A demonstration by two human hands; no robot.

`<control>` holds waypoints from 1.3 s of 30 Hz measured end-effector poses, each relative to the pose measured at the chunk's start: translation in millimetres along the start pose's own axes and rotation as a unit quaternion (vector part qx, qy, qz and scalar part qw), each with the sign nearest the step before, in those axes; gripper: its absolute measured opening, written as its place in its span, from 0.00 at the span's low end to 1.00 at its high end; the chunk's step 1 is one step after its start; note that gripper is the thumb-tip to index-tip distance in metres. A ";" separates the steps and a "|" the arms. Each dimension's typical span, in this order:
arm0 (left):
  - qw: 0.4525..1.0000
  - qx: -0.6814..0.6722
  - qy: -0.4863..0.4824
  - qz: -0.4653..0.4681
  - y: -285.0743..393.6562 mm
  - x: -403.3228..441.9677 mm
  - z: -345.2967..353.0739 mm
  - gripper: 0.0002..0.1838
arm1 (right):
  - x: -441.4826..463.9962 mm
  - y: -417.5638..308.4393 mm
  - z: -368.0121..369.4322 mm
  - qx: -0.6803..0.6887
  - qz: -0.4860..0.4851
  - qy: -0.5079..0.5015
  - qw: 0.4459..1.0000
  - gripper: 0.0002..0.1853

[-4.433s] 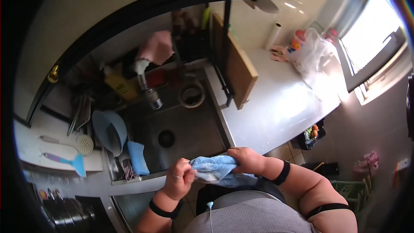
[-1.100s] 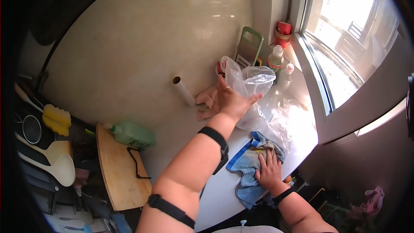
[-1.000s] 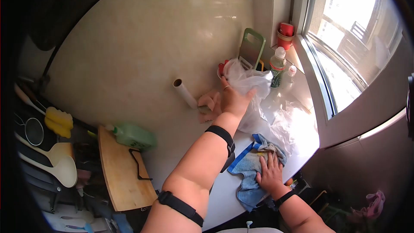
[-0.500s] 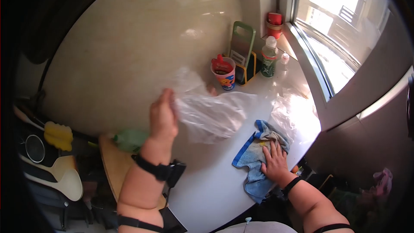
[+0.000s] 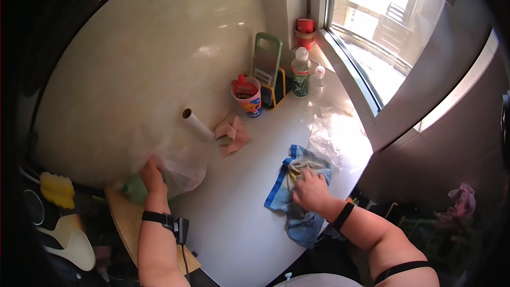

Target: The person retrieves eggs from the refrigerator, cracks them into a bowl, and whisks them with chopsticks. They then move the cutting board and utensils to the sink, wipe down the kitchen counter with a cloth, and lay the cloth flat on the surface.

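Note:
My left hand [image 5: 153, 175] is closed on a thin clear plastic bag [image 5: 186, 171], at the left by the wall. Beneath the bag, a green bottle [image 5: 136, 189] lies partly hidden by the bag and my hand. My right hand [image 5: 312, 189] bends its fingers into a blue-and-grey towel [image 5: 280, 192], which lies crumpled on the white counter [image 5: 234, 223]. Another clear plastic bag [image 5: 328, 135] rests just beyond the towel, in bright sunlight.
Against the wall are a cardboard roll [image 5: 197, 124], crumpled pink paper [image 5: 232, 134], a printed cup [image 5: 247, 98] and a green-framed board [image 5: 268, 59]. A green-labelled bottle [image 5: 300, 74] and a small clear bottle [image 5: 319, 77] stand by the window. Utensils and a yellow sponge [image 5: 57, 190] hang left.
My left hand has carried the plastic bag left and down, uncovering the cardboard roll and pink paper. My right hand's fingers have gone from flat to curled on the towel. The view has shifted.

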State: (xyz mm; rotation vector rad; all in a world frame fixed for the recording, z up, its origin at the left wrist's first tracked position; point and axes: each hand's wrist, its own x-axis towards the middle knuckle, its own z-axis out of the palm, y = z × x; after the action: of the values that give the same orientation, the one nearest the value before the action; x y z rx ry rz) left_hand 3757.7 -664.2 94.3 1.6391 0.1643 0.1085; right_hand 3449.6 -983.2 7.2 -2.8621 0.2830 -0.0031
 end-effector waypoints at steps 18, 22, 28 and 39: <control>0.993 0.055 0.035 -0.100 -26.5 -102.5 -0.7 0.44 | -74.2 179.6 -24.9 0.147 0.269 0.342 0.888 0.09; 0.991 0.109 -0.027 -0.076 -65.5 -155.3 -12.0 0.39 | -182.5 158.1 19.2 0.084 0.277 0.237 0.927 0.07; 0.953 0.208 -0.219 0.010 -69.5 -245.0 -8.8 0.32 | -198.4 90.3 112.5 -0.031 0.234 0.004 0.972 0.05; 0.913 0.262 -0.312 0.025 -62.6 -297.6 -78.8 0.31 | -138.7 108.6 225.1 0.145 0.084 -0.190 0.967 0.14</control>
State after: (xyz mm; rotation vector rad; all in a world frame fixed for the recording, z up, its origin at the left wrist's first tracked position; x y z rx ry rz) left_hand 3448.7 -633.6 46.3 2.1274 -0.3719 -0.4608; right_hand 3298.9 -1000.4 -235.1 -2.4735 0.4049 0.4879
